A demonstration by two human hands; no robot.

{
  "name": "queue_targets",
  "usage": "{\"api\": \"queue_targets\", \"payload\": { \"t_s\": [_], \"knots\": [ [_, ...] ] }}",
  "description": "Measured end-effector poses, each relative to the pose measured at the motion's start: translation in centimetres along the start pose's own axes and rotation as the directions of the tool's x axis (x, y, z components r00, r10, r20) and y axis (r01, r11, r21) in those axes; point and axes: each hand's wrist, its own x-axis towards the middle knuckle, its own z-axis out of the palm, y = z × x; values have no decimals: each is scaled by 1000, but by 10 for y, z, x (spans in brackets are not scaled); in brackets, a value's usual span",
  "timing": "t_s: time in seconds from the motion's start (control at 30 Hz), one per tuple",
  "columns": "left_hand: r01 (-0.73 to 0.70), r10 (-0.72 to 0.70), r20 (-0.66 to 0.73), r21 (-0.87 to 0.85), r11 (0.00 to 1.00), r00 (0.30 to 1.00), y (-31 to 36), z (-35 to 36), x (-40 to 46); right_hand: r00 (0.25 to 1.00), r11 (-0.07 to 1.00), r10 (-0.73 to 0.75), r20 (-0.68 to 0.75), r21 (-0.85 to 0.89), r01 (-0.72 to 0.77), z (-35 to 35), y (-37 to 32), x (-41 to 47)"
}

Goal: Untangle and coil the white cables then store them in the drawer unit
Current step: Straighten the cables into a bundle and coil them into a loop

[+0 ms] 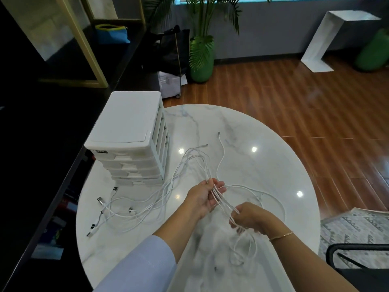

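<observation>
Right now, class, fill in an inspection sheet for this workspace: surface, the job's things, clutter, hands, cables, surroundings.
Surface: round white marble-patterned table, glossy, showing lamp reflections.
Job's things: white plastic drawer unit at the table's left edge, all drawers shut; tangled white cables, none coiled yet.
Clutter: nothing seen on the table besides these.
Hands: left hand holds several strands across its fingers; right hand grips the same bundle lower down, a thin gold bracelet on its wrist.
Cables: plug ends lie scattered at the table's left; loops hang below the right hand.
Surroundings: wooden floor, green potted plant, white side table, black chair, dark shelving on the left.
</observation>
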Motion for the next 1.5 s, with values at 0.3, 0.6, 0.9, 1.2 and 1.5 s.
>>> {"api": "queue_targets", "payload": {
  "t_s": [0.3, 0.6, 0.9, 1.2, 1.5],
  "knots": [
    [-38, 41, -45, 50, 998, 998, 16, -3, 4, 939, 900, 15, -345, -405, -163, 3, 42, 15],
    [-55, 62, -74, 91, 994, 995, 28, -14, 7, 790, 943, 311, -528, 273, -190, -23, 68, 9],
    [-75, 97, -124, 172, 982, 988, 24, -19, 14, 827, 551, 375, -418, 818, 164, -43, 37, -3],
    [-106, 148, -204, 205, 973, 968, 22, -24, 15, 644, 696, 270, -716, 607, 383, -85, 57, -38],
    [-135, 154, -193, 105, 985, 969, 23, -10, 6, 967, 831, 219, -128, -496, -253, -61, 72, -36]
  ]
}}
